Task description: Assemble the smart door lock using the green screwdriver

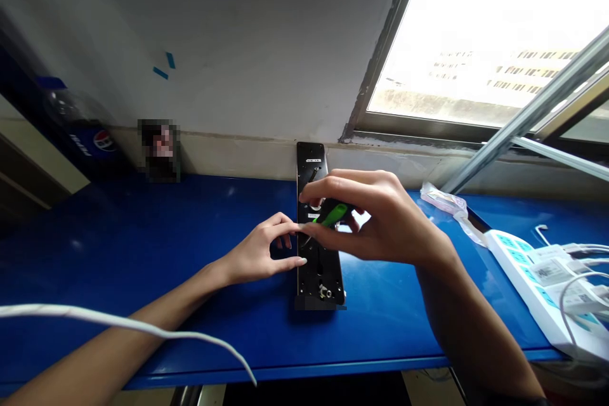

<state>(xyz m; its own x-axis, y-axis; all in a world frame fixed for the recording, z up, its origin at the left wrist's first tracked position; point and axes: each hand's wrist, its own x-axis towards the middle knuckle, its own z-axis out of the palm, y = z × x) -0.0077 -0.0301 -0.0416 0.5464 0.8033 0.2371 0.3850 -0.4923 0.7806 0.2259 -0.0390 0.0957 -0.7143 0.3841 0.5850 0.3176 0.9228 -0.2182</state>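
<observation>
A long black metal plate point(309, 285) with holes and small fittings lies lengthwise on the blue table, its far end by the wall. My right hand point(380, 216) is above its middle, closed around a screwdriver point(335, 214) with a green and black handle. The shaft slants down and left toward the plate; its tip is hard to make out. At the plate's left edge is my left hand point(257, 250), thumb and forefinger apart and touching the plate's side. Its forefinger reaches close to my right thumb. Near the front end, a small metal fitting point(325, 292) stands up.
A white power strip point(528, 292) with plugs and cables occupies the right of the blue table point(200, 216). Behind it lies a plastic packet point(445, 198). A cola bottle point(90, 127) stands back left. A white cable point(157, 328) crosses over my left forearm.
</observation>
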